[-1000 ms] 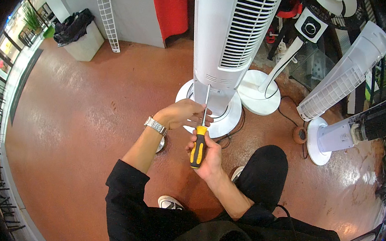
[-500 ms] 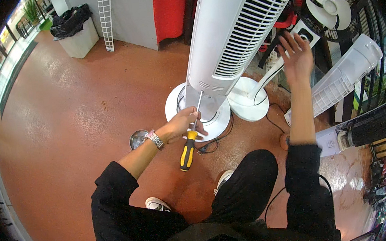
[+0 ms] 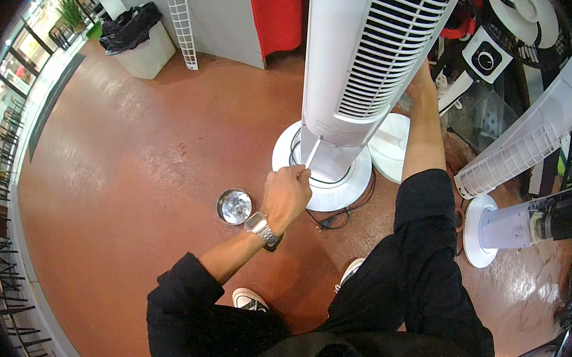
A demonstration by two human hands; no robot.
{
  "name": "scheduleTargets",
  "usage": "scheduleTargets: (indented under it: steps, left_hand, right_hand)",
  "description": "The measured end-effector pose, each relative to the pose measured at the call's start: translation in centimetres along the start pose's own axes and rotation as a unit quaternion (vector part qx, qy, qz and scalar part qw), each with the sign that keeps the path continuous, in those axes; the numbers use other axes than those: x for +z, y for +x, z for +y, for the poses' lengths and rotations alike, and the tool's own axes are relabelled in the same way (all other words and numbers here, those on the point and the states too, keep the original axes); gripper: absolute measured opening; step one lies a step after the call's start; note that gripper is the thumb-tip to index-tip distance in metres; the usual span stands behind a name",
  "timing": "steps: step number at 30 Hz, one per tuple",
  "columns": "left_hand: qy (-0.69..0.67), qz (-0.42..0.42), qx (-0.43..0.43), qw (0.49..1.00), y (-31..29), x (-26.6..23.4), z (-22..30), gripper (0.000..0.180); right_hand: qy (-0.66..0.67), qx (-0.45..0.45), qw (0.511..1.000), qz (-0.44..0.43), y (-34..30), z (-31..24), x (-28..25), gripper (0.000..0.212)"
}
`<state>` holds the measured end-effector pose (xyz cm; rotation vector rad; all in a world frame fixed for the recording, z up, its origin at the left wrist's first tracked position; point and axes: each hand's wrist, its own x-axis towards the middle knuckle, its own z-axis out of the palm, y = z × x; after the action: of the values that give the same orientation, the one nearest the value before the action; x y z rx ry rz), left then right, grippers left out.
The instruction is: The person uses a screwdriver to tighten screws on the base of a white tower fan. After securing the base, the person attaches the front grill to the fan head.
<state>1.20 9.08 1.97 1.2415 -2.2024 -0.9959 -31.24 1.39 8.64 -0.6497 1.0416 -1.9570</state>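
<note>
A white tower fan [image 3: 333, 59] with a slatted front stands tilted before me on its round white base [image 3: 332, 198]. My left hand [image 3: 287, 193], with a metal watch at its wrist, is closed on a screwdriver [image 3: 314, 152]. The bare shaft runs from my fingers up to the lower front of the fan's housing; the handle is mostly hidden beneath my hand. On the far right side of the fan is my right hand [image 3: 420, 84], its fingers hidden behind the housing. A dark power cord [image 3: 334, 226] lies by the base.
Left of my left hand sits a round metal bowl [image 3: 235, 207] with small shiny pieces inside. To the right are a white fan grille [image 3: 512, 159], another fan base [image 3: 479, 229] and a bladed fan [image 3: 524, 4]. A bin [image 3: 144, 55] stands far left.
My right hand has moved from open air right of the fan to behind its housing. My left hand has turned over the screwdriver, covering its yellow and black handle. The view has shifted left.
</note>
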Motion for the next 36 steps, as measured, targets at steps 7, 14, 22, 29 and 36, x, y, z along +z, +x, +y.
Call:
scheduleTargets:
  steps: [7, 14, 22, 29, 36]
  left_hand:
    - [-0.476, -0.290, -0.233, 0.797, 0.6, -0.3, -1.0, 0.029]
    - [-0.293, -0.257, -0.193, 0.900, 1.5, -0.3, -0.8, 0.021]
    - [0.019, -0.078, -0.009, 0.997, 0.8, 2.1, -0.4, 0.028]
    - [-0.467, -0.364, -0.268, 0.760, 2.0, -1.2, -1.3, 0.040]
    - [-0.312, -0.276, -0.259, 0.871, 2.8, -1.0, -1.0, 0.026]
  right_hand:
    - [0.035, 0.004, 0.999, -0.007, 2.3, 0.1, -1.5, 0.050]
    - [0.002, 0.020, 1.000, 0.011, -0.9, -0.3, 1.6, 0.049]
    - [0.063, 0.007, 0.997, -0.038, 3.3, 1.3, -3.3, 0.045]
    - [0.056, 0.010, 0.998, -0.019, 2.2, 1.0, -1.7, 0.045]
    - [0.042, 0.011, 0.999, -0.016, 2.1, 1.1, -2.0, 0.043]
